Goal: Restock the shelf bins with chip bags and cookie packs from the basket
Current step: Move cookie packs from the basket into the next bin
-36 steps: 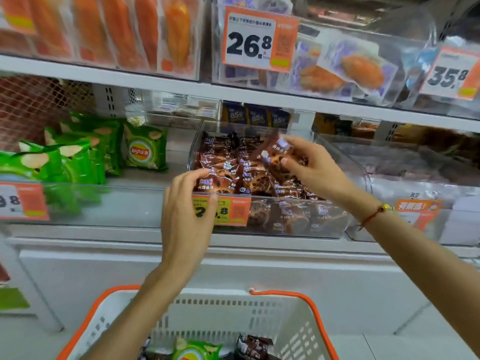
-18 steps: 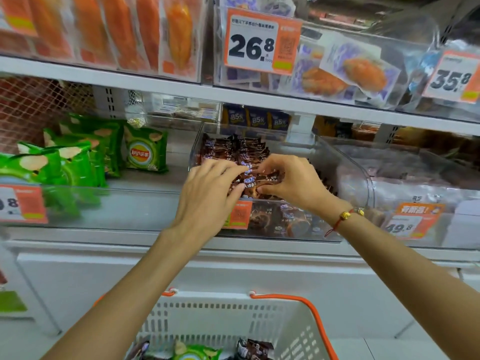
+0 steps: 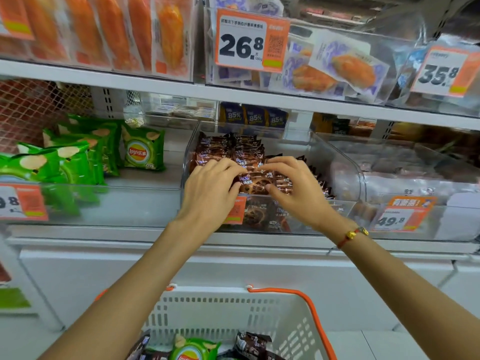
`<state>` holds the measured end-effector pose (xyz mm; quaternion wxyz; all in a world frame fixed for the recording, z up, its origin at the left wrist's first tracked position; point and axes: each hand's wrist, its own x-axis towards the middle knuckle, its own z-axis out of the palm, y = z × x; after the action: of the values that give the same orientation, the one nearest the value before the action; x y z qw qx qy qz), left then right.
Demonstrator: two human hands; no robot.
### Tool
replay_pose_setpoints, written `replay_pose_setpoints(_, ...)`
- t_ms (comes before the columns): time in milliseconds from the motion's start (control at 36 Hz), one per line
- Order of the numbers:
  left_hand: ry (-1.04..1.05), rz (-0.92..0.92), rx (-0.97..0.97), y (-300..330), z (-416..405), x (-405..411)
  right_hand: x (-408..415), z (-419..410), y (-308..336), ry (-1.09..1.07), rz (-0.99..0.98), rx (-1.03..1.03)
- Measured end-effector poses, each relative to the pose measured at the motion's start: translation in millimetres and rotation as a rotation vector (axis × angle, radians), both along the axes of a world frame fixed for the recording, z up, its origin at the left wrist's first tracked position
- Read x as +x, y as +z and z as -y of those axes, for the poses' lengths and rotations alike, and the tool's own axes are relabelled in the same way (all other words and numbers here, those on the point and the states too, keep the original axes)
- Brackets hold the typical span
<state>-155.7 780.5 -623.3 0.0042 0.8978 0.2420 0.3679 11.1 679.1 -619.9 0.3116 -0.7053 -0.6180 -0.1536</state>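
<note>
Over clear bin [image 3: 337,157], both hands [image 3: 207,193] pinching one cookie pack [image 3: 255,181], fingertips hidden

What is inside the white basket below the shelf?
In the white basket a green chip bag and dark cookie packs show at the bottom of the picture. The frame edge and the forearms hide the rest of the basket.

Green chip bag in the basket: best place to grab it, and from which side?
Judging from the head view, come from straight above and pinch the chip bag by its crimped top edge. It stands upright among the cookie packs, the basket walls block its sides, and its lower part is out of frame.
</note>
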Motion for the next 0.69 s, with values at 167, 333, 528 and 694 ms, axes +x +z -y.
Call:
replay_pose_setpoints(167,-0.001,0.347,-0.058,-30,27,-22,-29,28,-34,-0.058,-0.154,0.454)
replay_pose_setpoints(333,0.057,0.352,-0.28,-115,47,-35,-54,45,-139,-0.134,-0.25,0.25)
replay_pose_setpoints(528,0.047,-0.36,-0.707,-227,58,-52,-60,70,-261,-0.152,-0.348,-0.706)
replay_pose_setpoints(694,-0.097,-0.717,-0.745,-283,79,-62,-71,83,-310,-0.029,-0.583,-1.18)
